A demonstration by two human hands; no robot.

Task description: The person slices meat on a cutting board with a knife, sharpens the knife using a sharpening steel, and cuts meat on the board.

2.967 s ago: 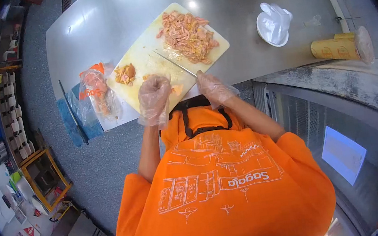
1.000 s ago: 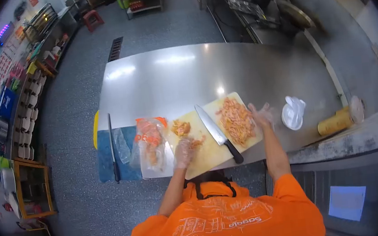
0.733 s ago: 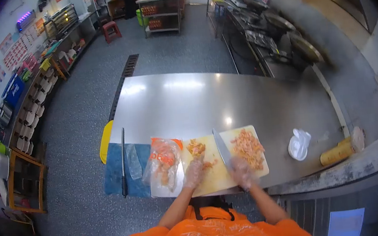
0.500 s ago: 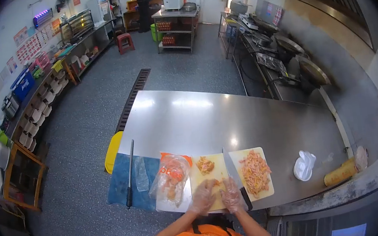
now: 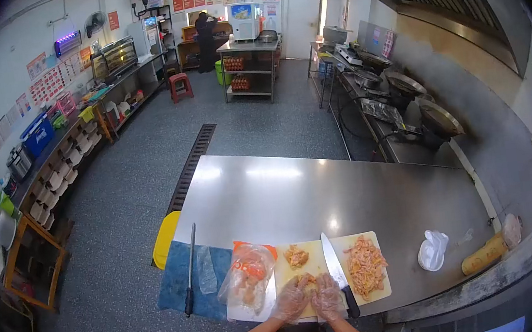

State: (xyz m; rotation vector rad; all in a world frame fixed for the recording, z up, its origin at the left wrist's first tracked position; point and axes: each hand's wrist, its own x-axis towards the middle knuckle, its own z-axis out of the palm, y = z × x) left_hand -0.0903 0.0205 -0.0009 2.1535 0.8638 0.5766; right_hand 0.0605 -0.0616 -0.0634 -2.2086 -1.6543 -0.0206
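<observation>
My left hand [image 5: 290,300] and my right hand [image 5: 327,297], both in clear plastic gloves, are close together over the yellowish cutting board [image 5: 283,273]. Between their closed fingertips is a piece of raw meat [image 5: 306,280], partly covered by the gloves. A small heap of raw meat [image 5: 296,255] sits just beyond them. Along the board's right side lies a large knife [image 5: 334,260], its black handle beside my right hand and its blade pointing away. Further right, cut meat strips [image 5: 367,266] are piled on a white board [image 5: 383,292].
Left of the boards is a clear bag of raw meat [image 5: 250,274]. A sharpening steel [image 5: 191,266] rests on a blue cloth [image 5: 171,283]. Toward the steel table's [image 5: 349,202] right end are a white bowl with a plastic bag [image 5: 432,251] and a yellow roll [image 5: 484,254].
The view has tilted up, so the table sits lower in the picture. The knife's blade now shows broader. My hands stay at the meat on the board, with slight finger movement.
</observation>
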